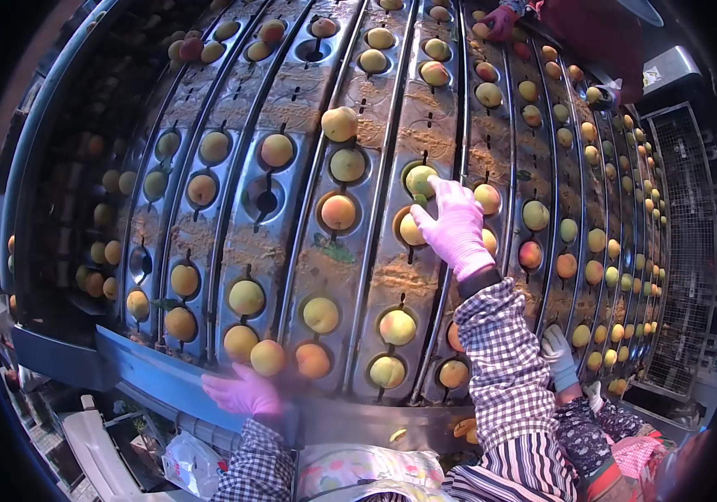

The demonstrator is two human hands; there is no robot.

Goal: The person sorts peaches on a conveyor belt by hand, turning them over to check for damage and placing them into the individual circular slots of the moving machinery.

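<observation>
My right hand (456, 230), in a pink glove, reaches over the metal cup tray. Its fingertips touch a yellow-green peach (419, 180) with a green leaf beside it. Thumb and index finger are apart, and another peach (411, 230) lies just below the thumb. Part of one more peach (490, 241) shows behind the hand. My left hand (244, 391), also pink-gloved and slightly blurred, is over the near edge with its fingers stretched to the left. Just above it, an orange-yellow peach (267, 357) lies against a second peach (240, 343).
Long metal slats (268, 201) with round cups carry peaches in rows, with brown residue between. A blue-grey rail (157, 372) borders the near side. Another person's gloved hand (558, 356) is at right; a co-worker's pink glove (501, 23) is across. A wire grille (668, 251) stands at far right.
</observation>
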